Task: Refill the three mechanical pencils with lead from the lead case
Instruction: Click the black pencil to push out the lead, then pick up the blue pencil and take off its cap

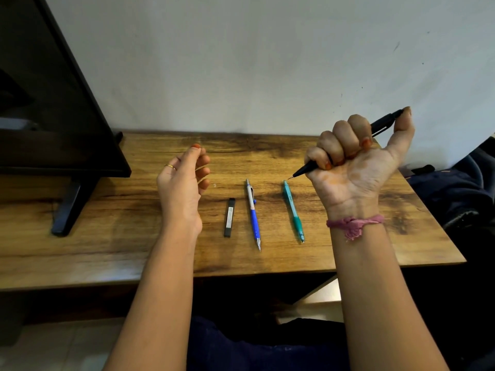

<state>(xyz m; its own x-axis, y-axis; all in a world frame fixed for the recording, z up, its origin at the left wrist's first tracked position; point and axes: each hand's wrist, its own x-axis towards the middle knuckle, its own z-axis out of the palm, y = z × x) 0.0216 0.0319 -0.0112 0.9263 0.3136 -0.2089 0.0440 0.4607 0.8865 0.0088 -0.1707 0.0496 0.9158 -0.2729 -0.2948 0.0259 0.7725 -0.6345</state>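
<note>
My right hand (356, 159) grips the black pencil (380, 124) up in the air, tip pointing left. My left hand (184, 178) is loose and holds nothing. The lead case (229, 217) lies on the bench (107, 236), pointing near to far, closest to my left hand.

A black flat-screen monitor (53, 89) stands on its foot at the left of the wooden desk (107, 236). Behind is a pale wall (267, 62); dark cloth (460, 194) lies bundled at the right.
</note>
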